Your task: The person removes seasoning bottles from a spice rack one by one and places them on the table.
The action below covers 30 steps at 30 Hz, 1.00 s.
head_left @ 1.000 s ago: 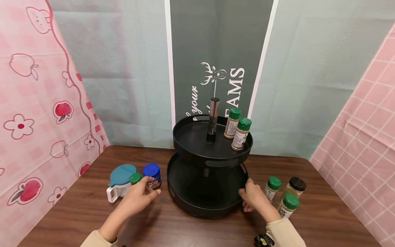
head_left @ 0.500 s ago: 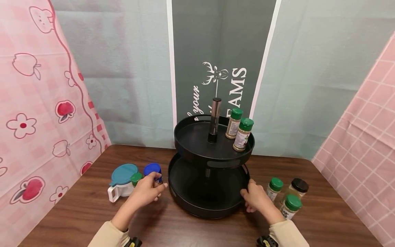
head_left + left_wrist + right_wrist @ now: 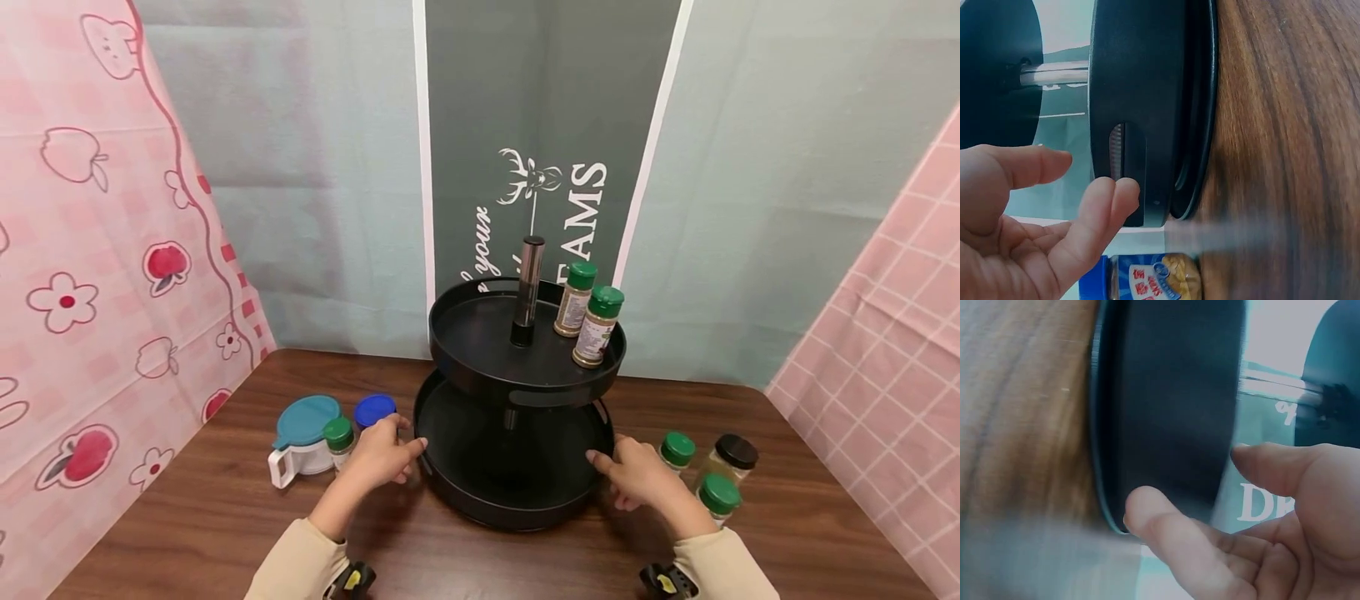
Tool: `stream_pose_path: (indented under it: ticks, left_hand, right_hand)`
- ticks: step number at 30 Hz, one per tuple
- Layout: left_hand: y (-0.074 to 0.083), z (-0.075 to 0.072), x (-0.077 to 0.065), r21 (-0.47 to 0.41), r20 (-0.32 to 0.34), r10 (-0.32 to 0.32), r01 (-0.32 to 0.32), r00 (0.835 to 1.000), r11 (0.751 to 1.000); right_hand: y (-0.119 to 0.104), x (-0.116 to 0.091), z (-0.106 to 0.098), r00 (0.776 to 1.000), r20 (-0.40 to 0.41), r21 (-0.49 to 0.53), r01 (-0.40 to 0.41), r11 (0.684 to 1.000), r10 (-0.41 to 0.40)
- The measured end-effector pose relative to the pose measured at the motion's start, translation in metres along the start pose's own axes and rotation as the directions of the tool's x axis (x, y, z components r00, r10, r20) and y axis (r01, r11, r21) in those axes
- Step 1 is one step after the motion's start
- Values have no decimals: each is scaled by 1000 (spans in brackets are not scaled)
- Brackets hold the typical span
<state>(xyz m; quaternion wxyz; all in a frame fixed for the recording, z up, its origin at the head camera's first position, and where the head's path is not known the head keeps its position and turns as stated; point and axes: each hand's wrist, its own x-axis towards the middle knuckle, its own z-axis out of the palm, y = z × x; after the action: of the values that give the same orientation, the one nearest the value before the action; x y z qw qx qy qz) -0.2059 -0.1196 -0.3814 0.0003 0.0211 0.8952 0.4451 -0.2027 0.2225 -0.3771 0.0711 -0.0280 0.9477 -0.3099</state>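
Observation:
A black two-tier round tray (image 3: 517, 467) stands on the table, its tiers joined by a central metal post (image 3: 529, 283). My left hand (image 3: 381, 454) is at the lower tier's left side; in the left wrist view its thumb is apart from the rim and its fingertips (image 3: 1124, 194) lie by the handle slot. My right hand (image 3: 637, 475) holds the lower tier's right rim, thumb at the edge and fingers outside against the wall. Two green-capped spice bottles (image 3: 597, 327) stand on the right of the upper tier. The lower tier holds nothing visible.
Left are a teal-lidded white pitcher (image 3: 307, 429), a green-capped bottle (image 3: 339, 435) and a blue-lidded jar (image 3: 1154, 275). Right are two more green-capped bottles (image 3: 720, 496) and a black-capped jar (image 3: 731, 457). A cloth backdrop (image 3: 337, 250) hangs behind.
My left hand has moved right from beside the blue-lidded jar to the lower tier's left rim. My right hand stays at the right rim, its thumb shifted slightly over the edge. The view drifts slightly.

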Motion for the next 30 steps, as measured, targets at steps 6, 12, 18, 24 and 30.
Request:
stream_pose_path:
  ticks: [6,12,18,24,30]
  left_hand:
    - [5,6,4,-55,3,-21,21,1000,998]
    - [5,6,8,-66,-4,-42,42,999,997]
    - [1,10,13,-112,-14,-51,50,999,993]
    - [-3,13,17,-121,-19,-67,64,998,991]
    - [-1,18,21,-4,-45,-50,50,998,999]
  right_hand:
    - [-5,-5,-21,998,32,26,57,998,-58]
    - [-6,-5,-36,992,30,-2,123,992,-123]
    - [-3,-4,-58,956,73,-105,291,951,-285]
    - [-10,-6,-77,925,88,-165,379,911,-369]
    - [-21,-11,-91,922,49,-224,384,896,-383]
